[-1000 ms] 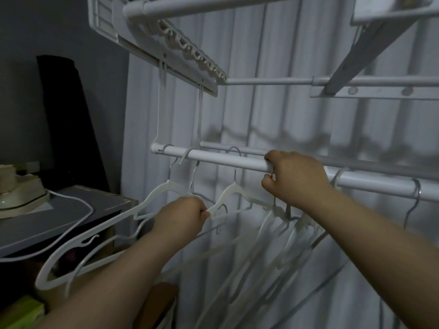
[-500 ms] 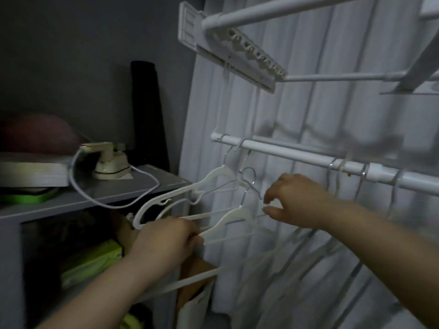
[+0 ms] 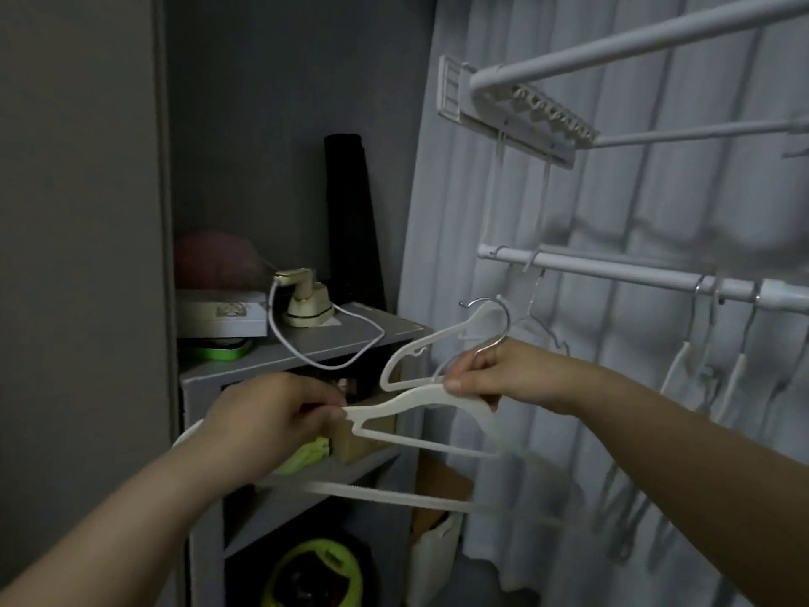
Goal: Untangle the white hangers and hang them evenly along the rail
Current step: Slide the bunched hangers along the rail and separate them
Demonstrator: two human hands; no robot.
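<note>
Head view: two white hangers (image 3: pixel 420 398) are held in mid-air, one behind the other; I cannot tell whether they are caught together.
Left hand (image 3: pixel 276 414): arm reaches forward, fingers curled, thumb and fingertips pinching the near hanger's left shoulder tip.
Right hand (image 3: pixel 512 374): arm reaches in from the right, thumb and forefinger clamped at the hanger's neck, just below the metal hook (image 3: pixel 499 319).
Rail (image 3: pixel 613 273): up and to the right of both hands, apart from the held pair.
Bunched hangers (image 3: pixel 700 343): hang close together further right on the rail, blurred.
Behind: pale curtain (image 3: pixel 613 203).
Left side: grey shelf unit (image 3: pixel 245 365) with a small iron (image 3: pixel 304 304) on top.
</note>
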